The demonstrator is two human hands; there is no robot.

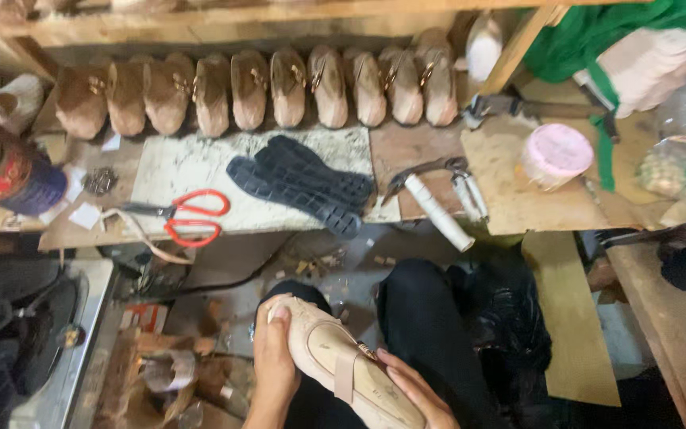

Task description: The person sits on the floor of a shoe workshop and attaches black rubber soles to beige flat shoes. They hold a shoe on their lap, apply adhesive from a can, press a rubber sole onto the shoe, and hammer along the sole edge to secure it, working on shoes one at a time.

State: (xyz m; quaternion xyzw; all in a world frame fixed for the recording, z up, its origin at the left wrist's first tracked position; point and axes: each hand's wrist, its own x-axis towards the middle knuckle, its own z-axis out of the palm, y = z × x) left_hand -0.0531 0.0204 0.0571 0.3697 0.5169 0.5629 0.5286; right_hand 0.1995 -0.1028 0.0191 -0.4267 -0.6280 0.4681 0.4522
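Holding: both hands gripped a beige shoe on its last (343, 365), sole side up, over the person's lap at 6 o'clock.
Left hand (273, 369): grip wrapped around the toe end, fingertips over the tip.
Right hand (416, 391): grip cupped under the heel end, thumb along the edge.
Bench (502, 199): lay at 12 o'clock from the shoe.
Row of shoes (263, 91): stood along the far bench edge.
Black soles (303, 184): overlapped on a white board.
Red-handled scissors (188, 216): at 9 o'clock of the soles.
Pincers (438, 191): at 3 o'clock of the soles.
Pink tub (556, 152): farther toward 3 o'clock.
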